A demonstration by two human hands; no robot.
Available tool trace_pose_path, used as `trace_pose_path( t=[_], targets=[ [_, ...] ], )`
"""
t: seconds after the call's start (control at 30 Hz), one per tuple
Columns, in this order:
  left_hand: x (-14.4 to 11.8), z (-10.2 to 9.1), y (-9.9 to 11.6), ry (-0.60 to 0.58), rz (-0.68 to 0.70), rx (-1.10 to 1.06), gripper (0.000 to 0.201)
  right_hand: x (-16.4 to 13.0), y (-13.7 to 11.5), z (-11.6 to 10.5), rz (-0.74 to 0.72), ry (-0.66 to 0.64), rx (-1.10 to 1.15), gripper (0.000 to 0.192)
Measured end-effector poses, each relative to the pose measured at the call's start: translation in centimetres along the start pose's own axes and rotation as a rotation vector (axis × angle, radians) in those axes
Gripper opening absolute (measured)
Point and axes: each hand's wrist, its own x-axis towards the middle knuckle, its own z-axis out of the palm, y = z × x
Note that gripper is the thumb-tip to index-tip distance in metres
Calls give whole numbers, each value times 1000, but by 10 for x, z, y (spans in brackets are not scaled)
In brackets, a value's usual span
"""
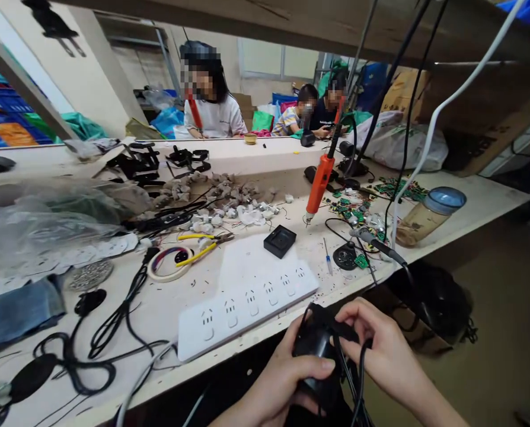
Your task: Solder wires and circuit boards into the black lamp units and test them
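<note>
Cluttered workbench (167, 308): cables (114, 320) far left, then yellow cutters (203, 246), white power strip (247, 302), hanging orange screwdriver (318, 181), jar (429, 216) at right. Below bench edge, left hand (276, 385) clenched around black adapter (316, 341); right hand (383, 347) gripping its top and cord (358, 385).

The scene was viewed from a single head-worn camera, aimed forward and down, with the hands close below and the tabletop (167, 308) stretched ahead.
</note>
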Motion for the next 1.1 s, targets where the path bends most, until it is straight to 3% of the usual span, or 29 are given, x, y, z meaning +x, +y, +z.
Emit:
trace_pose_path(
  t=[0.13, 0.23, 0.3, 0.4, 0.47, 0.53, 0.6, 0.7, 0.77, 0.93, 1.1],
  targets=[
    [7, 4, -6, -41, -45, -12, 98, -6, -8, -23, -114, -230, -75, 31],
    [7, -2, -14, -112, -151, -61, 100, -15, -6, -44, -193, -364, -148, 47],
    [14, -8, -21, -133, -216, -94, 98, -21, -1, -50, -257, -263, -249, 50],
    [36, -12, -34, -148, -361, -83, 78, -21, -1, -40, -370, -64, -364, 39],
    [54, -11, -43, -185, -523, -77, 60, -11, -9, -27, -470, -34, -423, 35],
    [71, -10, -51, -234, -648, -90, 53, 9, -18, -15, -520, 24, -532, 46],
    [82, -11, -57, -278, -691, -137, 51, 35, -23, -6, -465, 47, -513, 50],
    [90, -19, -65, -353, -676, -220, 49, 72, -22, 1, -322, 34, -175, 30],
    [93, -25, -68, -388, -674, -252, 49, 91, -18, 3, -270, -3, -91, 18],
    [96, -31, -73, -312, -675, -282, 52, 109, -10, 7, -182, -70, -133, 5],
    [97, -25, -72, -235, -702, -314, 51, 114, -16, 7, -145, -139, -244, 10]
  ],
)
